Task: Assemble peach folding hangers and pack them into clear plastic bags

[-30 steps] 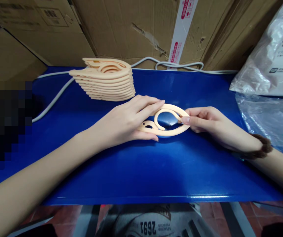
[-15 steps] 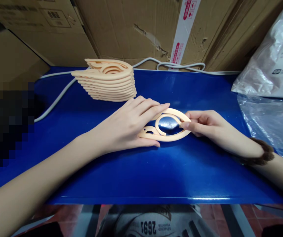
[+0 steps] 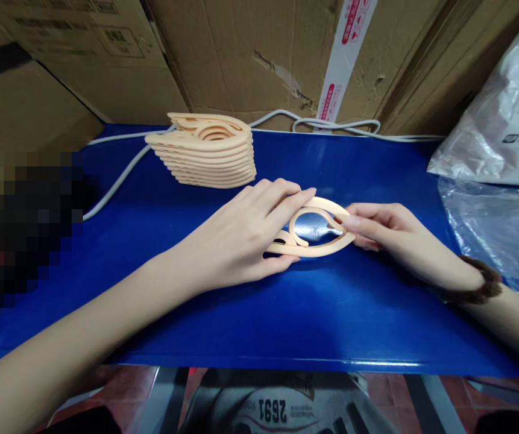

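Note:
A peach-coloured plastic folding clothes hanger (image 3: 327,250) lies folded in a leaf shape just over the blue table, its curled hook inside the outer loop. My left hand (image 3: 254,232) reaches across its left end, with fingertips on the upper edge and the thumb at the lower edge. That end is largely covered by the palm. At the pointed right end, my right hand (image 3: 377,226) pinches the tip between thumb and fingers. Behind my left hand stands a neat stack of matching folded hangers (image 3: 205,160).
The blue table (image 3: 259,319) ends in a raised front lip. A white cable (image 3: 119,190) runs along its back. Cardboard boxes (image 3: 223,60) form a wall behind. Clear plastic bags (image 3: 489,211) lie at the right.
The whole scene sits slightly further right as the camera view shifts. My right thumb has moved outward to the hanger's tip, and both hands still hold the hanger.

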`<action>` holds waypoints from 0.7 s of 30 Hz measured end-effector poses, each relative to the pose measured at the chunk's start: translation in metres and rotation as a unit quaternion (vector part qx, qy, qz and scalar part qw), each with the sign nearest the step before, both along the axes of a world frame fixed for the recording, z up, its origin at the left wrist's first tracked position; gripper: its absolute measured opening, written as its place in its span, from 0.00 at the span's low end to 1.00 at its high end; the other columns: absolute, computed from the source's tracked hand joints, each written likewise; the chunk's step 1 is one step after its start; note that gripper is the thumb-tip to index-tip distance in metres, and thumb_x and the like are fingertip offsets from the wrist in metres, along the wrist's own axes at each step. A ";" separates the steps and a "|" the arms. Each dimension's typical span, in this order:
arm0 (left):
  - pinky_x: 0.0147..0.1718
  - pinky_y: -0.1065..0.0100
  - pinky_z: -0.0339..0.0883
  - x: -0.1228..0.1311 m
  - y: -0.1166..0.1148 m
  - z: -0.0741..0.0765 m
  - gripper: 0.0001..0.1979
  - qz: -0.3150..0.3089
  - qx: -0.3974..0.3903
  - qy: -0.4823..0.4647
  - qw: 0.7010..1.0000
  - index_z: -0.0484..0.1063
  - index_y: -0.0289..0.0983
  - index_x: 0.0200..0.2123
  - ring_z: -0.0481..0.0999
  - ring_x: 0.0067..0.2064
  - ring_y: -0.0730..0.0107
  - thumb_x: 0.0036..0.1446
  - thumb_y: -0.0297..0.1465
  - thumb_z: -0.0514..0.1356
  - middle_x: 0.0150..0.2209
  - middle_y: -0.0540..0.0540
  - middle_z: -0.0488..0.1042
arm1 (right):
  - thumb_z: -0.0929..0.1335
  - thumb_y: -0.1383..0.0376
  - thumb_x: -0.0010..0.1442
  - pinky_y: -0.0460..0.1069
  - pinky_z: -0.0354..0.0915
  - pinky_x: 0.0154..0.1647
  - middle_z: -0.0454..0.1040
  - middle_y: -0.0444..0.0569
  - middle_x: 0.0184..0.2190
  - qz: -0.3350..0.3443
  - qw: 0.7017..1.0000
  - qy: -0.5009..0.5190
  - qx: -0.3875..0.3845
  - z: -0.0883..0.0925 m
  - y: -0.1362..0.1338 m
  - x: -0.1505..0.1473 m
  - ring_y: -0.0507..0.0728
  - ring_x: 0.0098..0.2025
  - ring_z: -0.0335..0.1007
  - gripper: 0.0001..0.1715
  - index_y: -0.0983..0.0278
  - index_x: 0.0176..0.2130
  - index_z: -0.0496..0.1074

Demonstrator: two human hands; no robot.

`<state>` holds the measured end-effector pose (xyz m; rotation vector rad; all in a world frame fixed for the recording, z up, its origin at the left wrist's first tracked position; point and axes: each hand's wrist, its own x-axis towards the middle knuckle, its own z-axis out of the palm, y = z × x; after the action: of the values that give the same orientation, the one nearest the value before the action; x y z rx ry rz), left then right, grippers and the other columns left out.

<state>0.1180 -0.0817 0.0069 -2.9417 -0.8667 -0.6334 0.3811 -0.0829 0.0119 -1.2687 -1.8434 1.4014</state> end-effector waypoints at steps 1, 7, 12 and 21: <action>0.58 0.51 0.67 0.000 -0.004 0.005 0.31 0.014 0.000 0.001 1.000 0.55 0.26 0.66 0.69 0.60 0.47 0.65 0.34 0.58 0.60 0.30 0.66 | 0.61 0.44 0.68 0.47 0.48 0.22 0.58 0.40 0.20 -0.006 1.000 0.015 0.007 -0.001 0.001 0.002 0.49 0.22 0.50 0.28 0.63 0.33 0.72; 0.63 0.50 0.61 -0.023 -0.008 0.050 0.34 0.091 -0.032 -0.025 0.995 0.54 0.33 0.67 0.64 0.63 0.48 0.63 0.40 0.58 0.60 0.38 0.63 | 0.62 0.48 0.70 0.49 0.63 0.35 0.73 0.45 0.31 0.003 0.978 -0.113 0.176 -0.001 0.005 0.010 0.54 0.32 0.67 0.23 0.61 0.48 0.75; 0.57 0.53 0.64 -0.069 0.032 0.083 0.42 0.158 -0.060 0.022 0.985 0.60 0.38 0.66 0.69 0.54 0.55 0.56 0.56 0.55 0.55 0.47 0.65 | 0.66 0.55 0.68 0.58 0.64 0.55 0.73 0.56 0.53 0.124 0.888 -0.251 0.365 -0.008 0.006 0.010 0.62 0.52 0.69 0.19 0.62 0.53 0.73; 0.60 0.49 0.61 -0.110 0.103 0.097 0.49 0.265 -0.182 0.046 0.946 0.66 0.44 0.64 0.71 0.57 0.49 0.42 0.62 0.61 0.57 0.54 0.71 | 0.65 0.53 0.69 0.62 0.64 0.58 0.66 0.59 0.62 0.158 0.865 -0.294 0.374 -0.015 0.009 0.011 0.65 0.60 0.64 0.24 0.62 0.59 0.69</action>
<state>0.0079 0.0211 0.1035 -2.7722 -1.8364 -0.3248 0.3921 -0.0736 -0.0027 -1.0415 -2.7178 0.2778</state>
